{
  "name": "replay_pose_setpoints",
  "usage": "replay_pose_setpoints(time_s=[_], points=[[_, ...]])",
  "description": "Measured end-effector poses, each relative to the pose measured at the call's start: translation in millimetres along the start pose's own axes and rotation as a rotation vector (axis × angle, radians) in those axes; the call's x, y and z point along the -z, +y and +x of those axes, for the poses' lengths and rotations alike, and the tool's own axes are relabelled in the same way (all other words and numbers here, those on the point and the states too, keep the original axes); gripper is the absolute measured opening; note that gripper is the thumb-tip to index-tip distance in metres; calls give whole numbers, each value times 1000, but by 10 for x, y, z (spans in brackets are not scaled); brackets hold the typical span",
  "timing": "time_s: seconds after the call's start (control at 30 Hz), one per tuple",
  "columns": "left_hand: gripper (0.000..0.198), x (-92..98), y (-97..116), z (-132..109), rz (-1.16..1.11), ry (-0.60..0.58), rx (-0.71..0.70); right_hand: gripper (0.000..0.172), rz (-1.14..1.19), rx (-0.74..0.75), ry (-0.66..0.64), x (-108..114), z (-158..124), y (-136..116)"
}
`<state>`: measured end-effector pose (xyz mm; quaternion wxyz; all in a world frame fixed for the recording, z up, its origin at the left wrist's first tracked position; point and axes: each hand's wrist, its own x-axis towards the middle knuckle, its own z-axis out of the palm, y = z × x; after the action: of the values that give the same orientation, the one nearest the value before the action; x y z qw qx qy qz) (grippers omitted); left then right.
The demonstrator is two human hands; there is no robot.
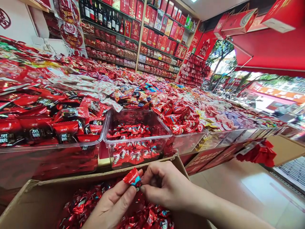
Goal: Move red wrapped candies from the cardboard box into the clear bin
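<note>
A small wrapped candy (133, 178), red with a blue patch, is pinched between the thumb and fingers of my left hand (114, 202). My right hand (164, 184) is curled closed, its thumb and forefinger meeting at the candy's right end. Both hands are over an open cardboard box (30, 197) with many loose candies (152, 219) in similar red wrappers inside. Just beyond the box stands a transparent plastic bin (138, 139), partly filled with small red candies (131, 156).
Left of that bin, a transparent bin holds larger red-and-black packets (38, 130). To its right lies a heap of red packets (181, 117). More sweets spread behind, up to shelves with bottles (100, 14) and red boxes. A tiled floor (228, 187) shows at right.
</note>
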<state>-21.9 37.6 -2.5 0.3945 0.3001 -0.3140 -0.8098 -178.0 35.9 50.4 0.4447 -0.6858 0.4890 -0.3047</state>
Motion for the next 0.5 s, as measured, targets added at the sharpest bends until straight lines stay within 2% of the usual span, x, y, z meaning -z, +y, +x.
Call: replay_pose_setpoints(time_s=[0.1,0.17,0.27,0.33,0.4,0.43,0.5], points=[[25,86,-30,52,78,-27,-57,6,-27,-13,0,-47,-16,97],[23,103,-12,62,98,45,-72,3,-76,-7,2,-29,-30,102],[25,70,69,55,124,211,-91,3,-182,63,59,158,-13,-86],[30,55,97,51,231,233,-86,6,-255,144,186,375,85,-308],[33,81,52,48,427,170,-40,8,-369,193,320,601,291,-515],[31,112,2,42,556,103,-9,6,-464,175,339,695,432,-587],[26,196,-130,13,824,-47,46,5,-676,37,258,815,755,-644]])
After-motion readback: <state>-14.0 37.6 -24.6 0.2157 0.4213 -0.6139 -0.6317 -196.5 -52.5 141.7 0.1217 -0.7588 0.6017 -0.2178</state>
